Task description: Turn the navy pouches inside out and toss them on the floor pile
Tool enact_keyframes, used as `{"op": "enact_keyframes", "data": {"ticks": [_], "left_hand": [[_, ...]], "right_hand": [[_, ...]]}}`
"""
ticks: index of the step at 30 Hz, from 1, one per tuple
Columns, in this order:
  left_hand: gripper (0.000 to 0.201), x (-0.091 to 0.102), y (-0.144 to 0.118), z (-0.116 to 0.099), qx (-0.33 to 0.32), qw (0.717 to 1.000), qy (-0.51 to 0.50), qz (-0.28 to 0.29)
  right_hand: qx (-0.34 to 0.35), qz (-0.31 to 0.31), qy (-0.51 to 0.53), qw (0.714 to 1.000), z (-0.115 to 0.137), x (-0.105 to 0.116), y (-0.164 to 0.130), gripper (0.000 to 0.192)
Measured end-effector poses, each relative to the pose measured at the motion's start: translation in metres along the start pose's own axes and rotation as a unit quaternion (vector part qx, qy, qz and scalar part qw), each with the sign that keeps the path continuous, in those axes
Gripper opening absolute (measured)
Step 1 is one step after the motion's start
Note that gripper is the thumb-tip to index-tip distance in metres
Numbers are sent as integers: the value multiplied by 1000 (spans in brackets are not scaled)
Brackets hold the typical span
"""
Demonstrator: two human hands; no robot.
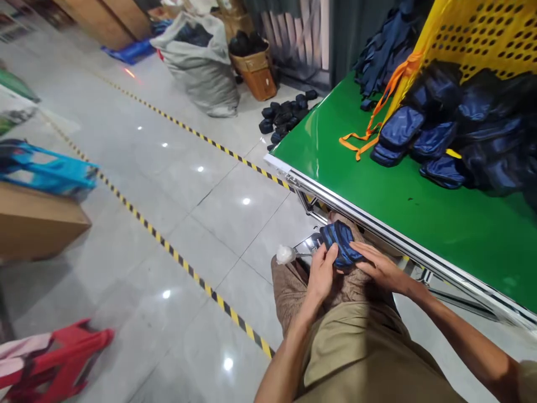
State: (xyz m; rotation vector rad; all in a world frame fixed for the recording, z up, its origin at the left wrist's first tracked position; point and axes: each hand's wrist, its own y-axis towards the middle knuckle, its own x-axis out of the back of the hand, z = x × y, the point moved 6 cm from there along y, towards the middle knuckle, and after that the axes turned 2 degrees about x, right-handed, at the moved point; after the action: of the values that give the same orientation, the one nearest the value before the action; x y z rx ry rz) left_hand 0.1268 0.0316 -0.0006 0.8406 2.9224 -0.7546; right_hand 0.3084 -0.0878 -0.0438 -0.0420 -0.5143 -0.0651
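Note:
A small dark blue fabric pouch (342, 243) with lighter blue bands rests over my lap, between my two hands. My left hand (322, 272) grips its near left side, thumb and fingers bent against the fabric. On the other side, my right hand (382, 267) holds the pouch with fairly straight fingers pressed along its edge; the underside is hidden. Just left of the pouch is a shiny metal piece (309, 244) with a white, wrapped-looking knob (286, 254) at its end, above my knee. What this piece is I cannot make out.
A green-topped table (335, 173) with a metal edge runs along my right. Dark blue pouches (436, 134) are piled there against a yellow perforated crate (490, 39). More small dark pouches (287, 115) lie on the floor beside a stuffed sack (205, 67). A red stool (71, 358) stands left.

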Motion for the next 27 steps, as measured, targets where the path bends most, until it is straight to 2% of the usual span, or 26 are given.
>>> {"op": "enact_keyframes", "data": {"ticks": [2,6,8,12,15,17,18,20,21,23,24,26,27], "left_hand": [[63,0,-5,10,-7,1000,23,1],[49,-7,-14,11,-60,992,111,-12],[44,-10,-16,9,-74,988,132,-19],[37,-5,-22,7,-74,984,153,-47],[38,6,-35,6,-112,975,175,-82],[40,6,-45,4,-177,961,203,-54],[40,2,-49,4,-216,951,220,-18],[35,-8,-54,8,-279,925,253,49],[33,-12,-55,9,-301,913,268,64],[28,-18,-52,11,-324,894,301,70],[26,-20,-50,10,-333,886,315,69],[24,-22,-51,4,-348,874,326,89],[23,-22,-55,-1,-358,871,318,108]], "right_hand": [[-30,-3,17,999,24,-3,7,70],[-100,-86,-7,991,63,-8,24,47],[-113,-114,-34,986,74,-15,32,50],[-125,-150,-29,980,73,-19,43,57],[-158,-199,-19,967,51,5,48,62],[-186,-243,-38,951,31,31,48,62],[-199,-249,-49,947,22,41,48,61],[-208,-217,-59,952,10,50,49,60],[-201,-195,-55,958,9,50,50,57],[-166,-166,-35,971,17,43,50,52],[-150,-171,-30,973,26,40,49,58],[-137,-206,-38,968,47,38,48,74],[-137,-230,-48,962,59,40,47,75]]}}
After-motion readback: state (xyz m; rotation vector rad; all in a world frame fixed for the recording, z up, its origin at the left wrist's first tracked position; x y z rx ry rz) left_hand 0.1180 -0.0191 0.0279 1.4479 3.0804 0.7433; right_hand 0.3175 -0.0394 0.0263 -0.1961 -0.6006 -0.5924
